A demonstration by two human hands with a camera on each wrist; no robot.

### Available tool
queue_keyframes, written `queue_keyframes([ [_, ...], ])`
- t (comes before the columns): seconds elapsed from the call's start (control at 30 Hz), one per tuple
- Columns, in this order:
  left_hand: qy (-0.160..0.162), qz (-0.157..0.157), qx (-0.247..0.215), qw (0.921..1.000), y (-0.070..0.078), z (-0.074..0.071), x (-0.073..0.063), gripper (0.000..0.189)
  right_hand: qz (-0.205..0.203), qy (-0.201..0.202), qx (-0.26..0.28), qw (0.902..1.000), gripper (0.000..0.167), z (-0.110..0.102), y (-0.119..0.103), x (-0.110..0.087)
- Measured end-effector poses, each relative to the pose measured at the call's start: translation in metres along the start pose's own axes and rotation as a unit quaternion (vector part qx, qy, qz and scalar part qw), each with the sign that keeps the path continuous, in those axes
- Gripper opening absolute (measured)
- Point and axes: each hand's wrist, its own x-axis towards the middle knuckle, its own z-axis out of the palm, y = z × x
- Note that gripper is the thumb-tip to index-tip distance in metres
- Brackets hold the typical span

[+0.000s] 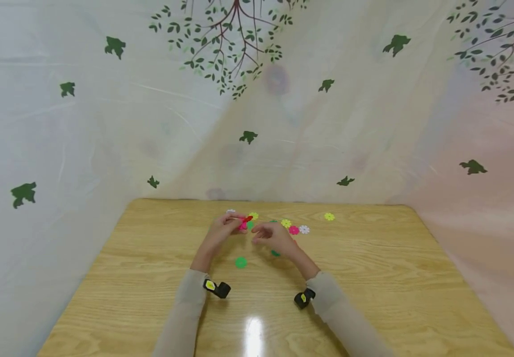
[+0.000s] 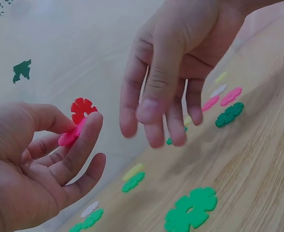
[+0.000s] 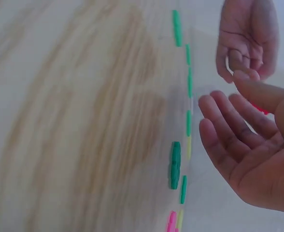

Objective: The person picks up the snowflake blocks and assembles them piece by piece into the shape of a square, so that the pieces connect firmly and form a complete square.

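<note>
Between the thumb and fingers of my left hand point(image 1: 220, 232), a pink flower-shaped plastic disc point(image 2: 68, 138) is pinched. A red flower-shaped disc point(image 2: 81, 107) stands up from it at an angle, and the two look joined. Both are held up above the table. My right hand point(image 1: 278, 238) hovers just to the right, its fingers loosely bent with nothing between them. On the wood below lies a bright green flower disc point(image 2: 191, 210), nearest to me. A dark green disc point(image 2: 229, 114) lies under the right hand, partly hidden by it in the head view.
More flower discs lie along the far part of the wooden table point(image 1: 150, 277): a yellow disc point(image 1: 286, 223), a pink disc point(image 1: 293, 230) and a white disc point(image 1: 304, 229) close together. Another yellow one point(image 1: 330, 216) sits farther right. A patterned curtain point(image 1: 185, 148) hangs behind.
</note>
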Motion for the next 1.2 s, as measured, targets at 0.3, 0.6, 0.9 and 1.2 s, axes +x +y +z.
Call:
queue_keyframes([
  [0.3,0.033,-0.006,-0.015,0.9993,-0.001,-0.003,0.002,0.023,-0.013,-0.151,-0.055,0.9869,0.025,0.016,-0.009,0.003],
  [0.6,0.038,-0.027,-0.022,0.9987,-0.002,0.001,0.002,0.027,-0.029,-0.185,-0.12,0.9749,0.022,0.027,-0.018,0.005],
  [0.9,0.038,-0.035,-0.019,0.9985,-0.004,0.004,0.003,0.033,-0.01,-0.188,-0.123,0.9744,0.021,0.02,-0.012,0.005],
  [1.2,0.012,-0.031,0.001,0.9994,-0.002,0.009,0.001,0.034,0.027,-0.175,-0.073,0.9815,0.019,0.001,-0.001,0.003],
])
